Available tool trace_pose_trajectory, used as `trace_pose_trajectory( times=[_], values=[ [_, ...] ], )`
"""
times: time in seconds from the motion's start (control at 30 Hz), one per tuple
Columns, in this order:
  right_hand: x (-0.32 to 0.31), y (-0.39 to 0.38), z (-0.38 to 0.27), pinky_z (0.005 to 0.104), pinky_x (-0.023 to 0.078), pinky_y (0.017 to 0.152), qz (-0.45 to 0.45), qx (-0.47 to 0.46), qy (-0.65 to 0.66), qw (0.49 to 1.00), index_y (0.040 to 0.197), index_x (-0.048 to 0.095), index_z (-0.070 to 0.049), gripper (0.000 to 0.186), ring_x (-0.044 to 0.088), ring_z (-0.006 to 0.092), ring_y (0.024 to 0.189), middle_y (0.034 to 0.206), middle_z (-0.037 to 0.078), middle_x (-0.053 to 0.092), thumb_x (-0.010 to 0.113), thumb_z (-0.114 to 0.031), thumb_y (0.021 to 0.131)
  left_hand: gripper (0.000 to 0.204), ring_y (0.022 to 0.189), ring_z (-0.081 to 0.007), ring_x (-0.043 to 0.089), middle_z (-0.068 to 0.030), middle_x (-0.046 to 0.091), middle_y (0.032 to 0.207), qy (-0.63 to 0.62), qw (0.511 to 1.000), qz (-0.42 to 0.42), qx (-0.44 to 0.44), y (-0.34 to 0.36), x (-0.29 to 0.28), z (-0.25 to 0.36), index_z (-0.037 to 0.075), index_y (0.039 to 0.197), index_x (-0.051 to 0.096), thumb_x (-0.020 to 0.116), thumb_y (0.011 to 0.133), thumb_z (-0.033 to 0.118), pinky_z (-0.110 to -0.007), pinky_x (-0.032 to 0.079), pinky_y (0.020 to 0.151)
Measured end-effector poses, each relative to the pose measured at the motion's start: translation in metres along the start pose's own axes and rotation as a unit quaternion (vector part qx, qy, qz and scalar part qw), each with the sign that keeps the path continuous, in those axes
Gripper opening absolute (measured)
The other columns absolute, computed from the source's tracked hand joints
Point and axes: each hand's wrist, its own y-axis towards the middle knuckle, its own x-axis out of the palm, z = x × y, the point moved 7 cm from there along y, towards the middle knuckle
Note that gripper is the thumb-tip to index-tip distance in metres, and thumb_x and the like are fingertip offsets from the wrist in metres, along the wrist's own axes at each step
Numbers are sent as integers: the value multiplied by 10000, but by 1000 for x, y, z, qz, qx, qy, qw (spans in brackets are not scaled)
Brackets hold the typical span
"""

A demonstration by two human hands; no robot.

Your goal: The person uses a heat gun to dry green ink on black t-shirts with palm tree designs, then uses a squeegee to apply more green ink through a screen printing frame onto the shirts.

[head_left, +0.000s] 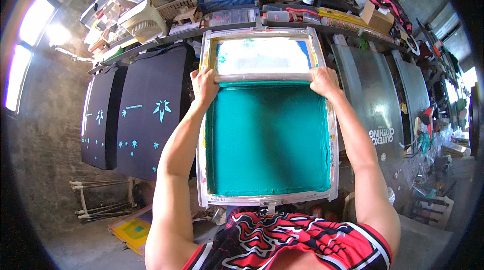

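Note:
A screen-printing frame with metal edges lies in front of me. Teal ink covers the mesh on its near side, thicker along the borders. Across the screen, at the far edge of the teal area, lies a squeegee with a pale bar. My left hand has its fingers wrapped round the bar's left end. At the right end, my right hand grips it the same way. Beyond the bar, a white patch with teal specks and a blue edge fills the far part of the frame.
To the left stand black fabric-covered boards with teal leaf prints; to the right, grey boards, one bearing white print. A shelf behind holds a fan, a blue basket of white tape rolls, and a cardboard box. Pipes lie low left.

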Motion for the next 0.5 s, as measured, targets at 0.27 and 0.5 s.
trace_pose_trajectory(
  times=[0.27, 0.5],
  values=[
    [18, -4, 2, 511, 552, 658, -20, -14, 24, 999, 708, 686, -96, 94, 704, 403, 744, 759, 194, 700, 609, -50, 680, 162, 896, -322, 640, -97, 650, 849, -9, 1000, 8, -4, -26, 12, 6, 81, 819, 646, 691, 679, 14, -468, 418, 866],
    [4, -145, -34, 487, 545, 682, 15, -76, 81, 994, 761, 672, -106, 85, 689, 341, 798, 835, 121, 695, 607, -59, 731, 215, 788, -305, 584, -72, 546, 779, -26, 998, 54, 28, -170, -54, 65, 113, 786, 573, 687, 651, -9, -465, 394, 804]
  ],
)
